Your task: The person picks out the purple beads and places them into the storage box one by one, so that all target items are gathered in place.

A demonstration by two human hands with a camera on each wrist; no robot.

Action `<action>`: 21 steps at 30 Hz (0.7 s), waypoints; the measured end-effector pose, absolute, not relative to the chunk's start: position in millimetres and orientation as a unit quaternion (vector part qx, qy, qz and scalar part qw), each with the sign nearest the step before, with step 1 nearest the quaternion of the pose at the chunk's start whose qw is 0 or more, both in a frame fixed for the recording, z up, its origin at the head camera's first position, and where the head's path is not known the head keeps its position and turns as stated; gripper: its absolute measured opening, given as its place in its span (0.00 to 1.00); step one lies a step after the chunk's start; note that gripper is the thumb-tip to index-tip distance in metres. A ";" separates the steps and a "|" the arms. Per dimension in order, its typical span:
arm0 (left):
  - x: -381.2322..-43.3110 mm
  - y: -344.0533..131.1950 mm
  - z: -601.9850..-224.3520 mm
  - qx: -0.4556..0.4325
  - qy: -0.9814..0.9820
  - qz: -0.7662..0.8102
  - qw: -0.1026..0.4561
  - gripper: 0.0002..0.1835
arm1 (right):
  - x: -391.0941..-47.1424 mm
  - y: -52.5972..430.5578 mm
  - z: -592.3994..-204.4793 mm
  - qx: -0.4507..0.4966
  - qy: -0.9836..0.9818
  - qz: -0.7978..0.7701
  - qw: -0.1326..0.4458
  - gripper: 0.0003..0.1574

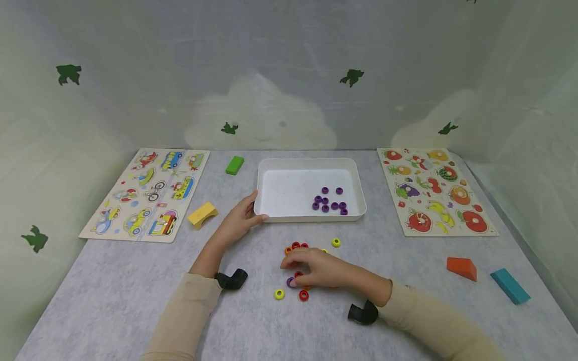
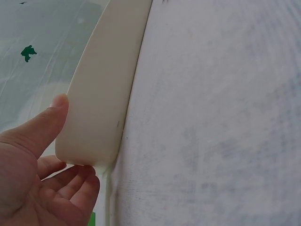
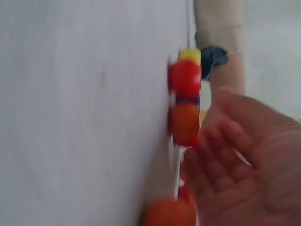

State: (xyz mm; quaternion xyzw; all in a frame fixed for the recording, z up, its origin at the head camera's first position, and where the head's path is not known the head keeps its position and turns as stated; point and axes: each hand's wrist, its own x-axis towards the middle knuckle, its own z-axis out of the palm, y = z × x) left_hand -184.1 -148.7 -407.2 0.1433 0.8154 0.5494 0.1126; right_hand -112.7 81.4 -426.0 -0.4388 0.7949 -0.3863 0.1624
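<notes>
A white tray (image 1: 289, 193) lies at the middle of the table, with several purple beads (image 1: 325, 208) in its right half. My left hand (image 1: 237, 220) holds the tray's near left corner, thumb along the front wall and fingers at the side; the left wrist view shows the fingers (image 2: 84, 188) bent at the corner. Over loose beads in front of the tray hovers my right hand (image 1: 322, 268), fingers loosely bent and nothing held. Its thumb is beside a purple bead (image 1: 290, 283). Red (image 1: 303, 295), yellow (image 1: 279, 294) and orange beads (image 3: 185, 123) lie around; the hand hides some.
A vehicle puzzle board (image 1: 131, 200) lies at left, a fruit puzzle board (image 1: 433, 200) at right. Left of the tray are a green block (image 1: 235, 165) and a yellow arch block (image 1: 202, 214). An orange block (image 1: 461, 268) and a teal block (image 1: 510, 286) sit at right.
</notes>
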 end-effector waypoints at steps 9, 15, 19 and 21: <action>-185.1 -149.6 -410.9 0.139 0.821 0.542 0.111 0.41 | -107.6 77.9 -432.1 -0.465 0.801 -0.337 0.169 0.10; -194.7 -155.1 -429.7 0.145 0.825 0.535 0.107 0.44 | -110.2 78.9 -427.0 -0.451 0.803 -0.361 0.145 0.09; -195.9 -155.6 -432.6 0.146 0.823 0.539 0.102 0.44 | -123.6 84.4 -413.2 -0.428 0.802 -0.405 0.092 0.10; -196.0 -155.4 -432.4 0.148 0.823 0.540 0.100 0.44 | -135.6 89.4 -406.4 -0.405 0.806 -0.429 0.058 0.11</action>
